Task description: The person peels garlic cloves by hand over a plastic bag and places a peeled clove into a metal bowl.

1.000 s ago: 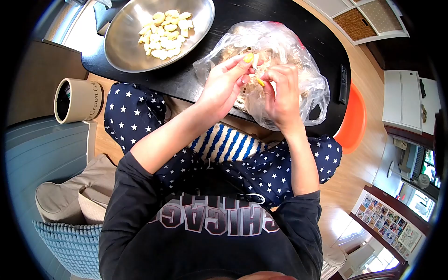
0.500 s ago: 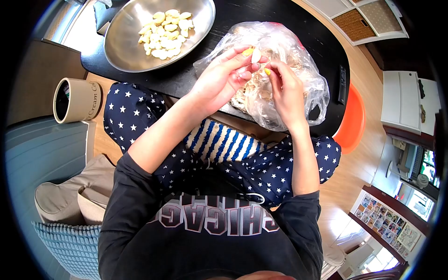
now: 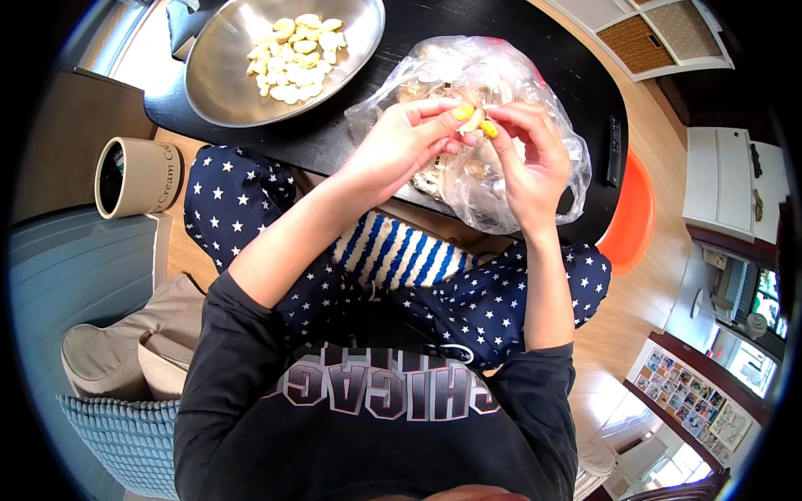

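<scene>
A pale garlic clove (image 3: 474,123) is pinched between my two hands, over the plastic bag. My left hand (image 3: 411,142) grips it from the left with thumb and fingers. From the right, my right hand (image 3: 533,154) has its thumb and fingertips closed on the clove's other end. Both thumbs have bright yellow tips. Beneath the hands lies a clear plastic bag (image 3: 476,63) holding papery, tan garlic skins (image 3: 428,179). At the upper left a steel bowl (image 3: 210,79) holds several peeled garlic cloves (image 3: 294,63).
Bowl and bag sit on a black table (image 3: 418,25). A dark remote control (image 3: 614,150) lies at its right edge, near an orange stool (image 3: 632,213). A beige bin (image 3: 150,178) stands on the floor to the left. A striped cloth (image 3: 405,255) lies between my legs.
My right hand has turned, and its thumb and fingers have come in onto the clove. The left thumb has moved slightly right and down. The bowl and bag look nearly unchanged.
</scene>
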`<action>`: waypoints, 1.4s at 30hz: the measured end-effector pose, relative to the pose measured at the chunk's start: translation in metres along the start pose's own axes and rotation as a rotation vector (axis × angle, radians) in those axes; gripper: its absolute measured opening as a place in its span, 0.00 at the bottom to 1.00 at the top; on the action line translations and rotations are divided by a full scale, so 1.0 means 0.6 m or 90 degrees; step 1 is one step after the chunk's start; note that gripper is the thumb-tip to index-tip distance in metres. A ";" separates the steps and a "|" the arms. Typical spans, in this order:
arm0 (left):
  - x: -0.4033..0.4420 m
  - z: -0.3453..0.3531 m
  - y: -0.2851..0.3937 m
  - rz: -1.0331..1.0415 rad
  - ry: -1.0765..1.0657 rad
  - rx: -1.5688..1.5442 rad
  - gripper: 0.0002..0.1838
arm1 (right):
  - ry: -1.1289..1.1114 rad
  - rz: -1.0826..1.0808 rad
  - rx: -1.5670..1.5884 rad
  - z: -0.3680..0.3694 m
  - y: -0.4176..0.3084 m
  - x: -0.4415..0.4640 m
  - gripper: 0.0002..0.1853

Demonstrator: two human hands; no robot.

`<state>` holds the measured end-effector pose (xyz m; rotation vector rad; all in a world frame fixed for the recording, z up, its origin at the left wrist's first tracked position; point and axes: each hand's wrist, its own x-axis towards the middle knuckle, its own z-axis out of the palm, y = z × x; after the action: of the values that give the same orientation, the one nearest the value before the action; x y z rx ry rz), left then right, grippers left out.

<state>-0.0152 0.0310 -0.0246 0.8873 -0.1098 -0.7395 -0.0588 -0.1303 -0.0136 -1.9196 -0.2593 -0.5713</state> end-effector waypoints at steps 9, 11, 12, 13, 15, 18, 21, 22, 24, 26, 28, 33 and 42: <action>-0.002 0.004 -0.002 0.086 -0.010 0.150 0.16 | 0.009 0.005 -0.043 0.001 0.000 -0.004 0.08; -0.001 0.003 -0.004 0.116 -0.005 0.196 0.16 | 0.010 -0.018 -0.082 0.002 -0.003 -0.005 0.08; 0.001 0.001 -0.009 0.151 0.003 0.224 0.15 | 0.012 -0.042 -0.120 0.003 -0.004 -0.005 0.08; 0.003 -0.001 -0.012 0.186 0.012 0.251 0.15 | 0.012 -0.042 -0.120 0.005 -0.006 -0.005 0.08; 0.002 0.000 -0.014 0.219 0.021 0.300 0.14 | 0.017 -0.058 -0.124 0.008 -0.008 -0.007 0.09; 0.001 0.002 -0.016 0.263 0.037 0.371 0.13 | 0.038 -0.095 -0.156 0.013 -0.008 -0.009 0.09; 0.001 0.002 -0.021 0.282 0.047 0.397 0.13 | 0.053 -0.096 -0.172 0.017 -0.010 -0.012 0.09; 0.002 0.003 -0.022 0.291 0.050 0.399 0.13 | 0.055 -0.095 -0.172 0.017 -0.011 -0.013 0.09; 0.000 0.007 -0.021 0.293 0.048 0.407 0.13 | 0.070 -0.058 -0.176 0.018 -0.011 -0.017 0.09; 0.001 0.009 -0.023 0.296 0.045 0.414 0.13 | 0.091 -0.040 -0.137 0.022 -0.006 -0.019 0.09; 0.007 0.006 -0.029 0.233 0.036 0.272 0.14 | 0.113 -0.024 -0.097 0.025 -0.002 -0.018 0.09; 0.010 0.005 -0.031 0.141 0.040 0.114 0.16 | 0.120 0.048 -0.020 0.024 0.005 -0.021 0.07; 0.019 -0.014 -0.012 0.120 0.013 -0.094 0.19 | 0.079 0.042 -0.075 0.024 -0.008 -0.017 0.03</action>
<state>-0.0074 0.0267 -0.0380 0.7322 -0.1184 -0.5552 -0.0656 -0.1143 -0.0196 -1.9892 -0.0828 -0.6716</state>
